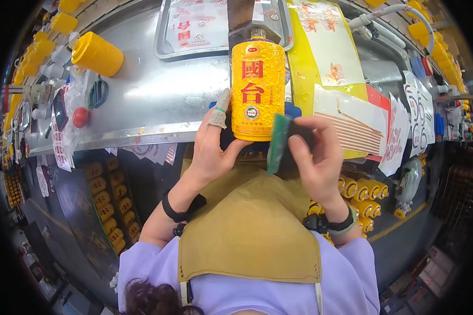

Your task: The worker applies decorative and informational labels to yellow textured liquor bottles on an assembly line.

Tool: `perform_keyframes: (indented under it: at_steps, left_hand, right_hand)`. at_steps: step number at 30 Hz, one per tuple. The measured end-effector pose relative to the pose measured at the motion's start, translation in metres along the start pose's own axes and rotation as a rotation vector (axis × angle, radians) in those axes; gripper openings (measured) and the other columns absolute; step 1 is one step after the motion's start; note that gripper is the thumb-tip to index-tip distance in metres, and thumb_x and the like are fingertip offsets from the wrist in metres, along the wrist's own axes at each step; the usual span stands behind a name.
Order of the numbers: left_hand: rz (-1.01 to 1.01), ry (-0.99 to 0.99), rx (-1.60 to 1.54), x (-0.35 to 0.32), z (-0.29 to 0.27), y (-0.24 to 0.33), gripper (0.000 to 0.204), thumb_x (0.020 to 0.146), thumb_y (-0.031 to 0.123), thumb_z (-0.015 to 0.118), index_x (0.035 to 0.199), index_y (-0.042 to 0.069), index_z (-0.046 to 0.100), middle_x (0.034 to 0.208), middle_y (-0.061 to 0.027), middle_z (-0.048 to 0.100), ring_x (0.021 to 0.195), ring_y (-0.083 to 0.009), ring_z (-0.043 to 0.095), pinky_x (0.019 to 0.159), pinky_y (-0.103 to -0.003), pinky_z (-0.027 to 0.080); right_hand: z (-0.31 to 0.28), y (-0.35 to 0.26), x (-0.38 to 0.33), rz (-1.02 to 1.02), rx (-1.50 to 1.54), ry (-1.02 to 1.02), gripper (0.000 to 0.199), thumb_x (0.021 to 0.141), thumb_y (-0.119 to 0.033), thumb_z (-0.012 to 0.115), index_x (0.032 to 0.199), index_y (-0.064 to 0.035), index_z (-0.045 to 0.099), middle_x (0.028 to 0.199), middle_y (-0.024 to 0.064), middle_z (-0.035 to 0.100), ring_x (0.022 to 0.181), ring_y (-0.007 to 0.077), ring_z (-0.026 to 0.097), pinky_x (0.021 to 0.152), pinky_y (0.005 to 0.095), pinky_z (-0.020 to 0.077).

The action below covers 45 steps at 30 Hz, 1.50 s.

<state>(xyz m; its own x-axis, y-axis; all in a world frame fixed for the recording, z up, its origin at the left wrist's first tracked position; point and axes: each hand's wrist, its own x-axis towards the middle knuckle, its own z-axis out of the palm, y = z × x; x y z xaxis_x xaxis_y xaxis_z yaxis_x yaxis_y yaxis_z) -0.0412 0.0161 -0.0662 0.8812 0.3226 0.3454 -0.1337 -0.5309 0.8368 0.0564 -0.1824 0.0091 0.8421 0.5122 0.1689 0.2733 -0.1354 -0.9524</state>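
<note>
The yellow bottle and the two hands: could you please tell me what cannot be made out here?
- Head view: the yellow bottle has its base hidden behind the left hand.
- Its cap is lost against the dark strip above.
- The dark green pad in the right hand shows edge-on; fingers cover its face.

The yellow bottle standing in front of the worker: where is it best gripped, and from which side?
Probably around the lower body of the yellow bottle, from the person's left, where the left hand already cups it. It stands upright and cylindrical; the right hand holds a dark green pad against the other side.
</note>
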Motion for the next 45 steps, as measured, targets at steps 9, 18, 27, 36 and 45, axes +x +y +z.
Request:
perform_keyframes:
  at_steps: [9, 18, 27, 36, 45]
  left_hand:
    - [0.172, 0.042, 0.215, 0.009, -0.011, 0.021, 0.089, 0.082, 0.011, 0.084, 0.156, -0.003, 0.035, 0.157, -0.0226, 0.044, 0.142, -0.0342, 0.046, 0.118, -0.043, 0.036]
    - [-0.291, 0.043, -0.353, 0.022, 0.019, 0.034, 0.094, 0.085, 0.014, 0.080, 0.159, 0.000, 0.024, 0.160, -0.0192, 0.022, 0.147, -0.0318, 0.033, 0.120, -0.044, 0.032]
    - [-0.199, -0.009, -0.196, 0.018, 0.011, 0.032, 0.099, 0.083, 0.009, 0.082, 0.160, -0.001, 0.021, 0.157, -0.0196, 0.033, 0.143, -0.0289, 0.042, 0.115, -0.041, 0.040]
    - [-0.115, 0.132, -0.043, 0.010, 0.010, 0.013, 0.082, 0.069, 0.003, 0.088, 0.143, -0.005, 0.055, 0.138, -0.0203, 0.062, 0.126, -0.0357, 0.060, 0.106, -0.042, 0.049]
    - [0.395, 0.227, 0.348, 0.008, 0.000, 0.024, 0.043, 0.067, 0.004, 0.087, 0.109, 0.012, 0.081, 0.136, -0.0120, 0.066, 0.116, -0.0323, 0.062, 0.097, -0.040, 0.054]
  right_hand:
    - [-0.017, 0.018, -0.008, 0.221, 0.026, 0.064, 0.019, 0.099, -0.003, 0.063, 0.118, 0.0008, 0.061, 0.104, 0.0053, 0.065, 0.089, 0.0101, 0.059, 0.080, 0.0252, 0.0477]
    - [-0.011, 0.020, -0.004, 0.194, 0.168, 0.035, 0.023, 0.103, -0.002, 0.054, 0.126, -0.0005, 0.052, 0.118, 0.0028, 0.053, 0.103, 0.0071, 0.048, 0.088, 0.0226, 0.0398]
    - [-0.013, 0.008, 0.011, 0.051, -0.016, -0.003, 0.030, 0.099, 0.002, 0.060, 0.128, 0.0004, 0.056, 0.115, 0.0062, 0.063, 0.103, 0.0109, 0.059, 0.089, 0.0264, 0.0465]
    - [-0.012, -0.021, 0.039, -0.714, -0.495, -0.323, 0.040, 0.072, -0.003, 0.080, 0.111, -0.0084, 0.074, 0.098, 0.0047, 0.074, 0.088, 0.0227, 0.065, 0.073, 0.0333, 0.0502]
    - [-0.036, -0.021, 0.072, -0.270, -0.325, 0.163, 0.026, 0.094, 0.005, 0.067, 0.119, -0.0002, 0.063, 0.099, 0.0109, 0.068, 0.093, 0.0185, 0.066, 0.083, 0.0288, 0.0517]
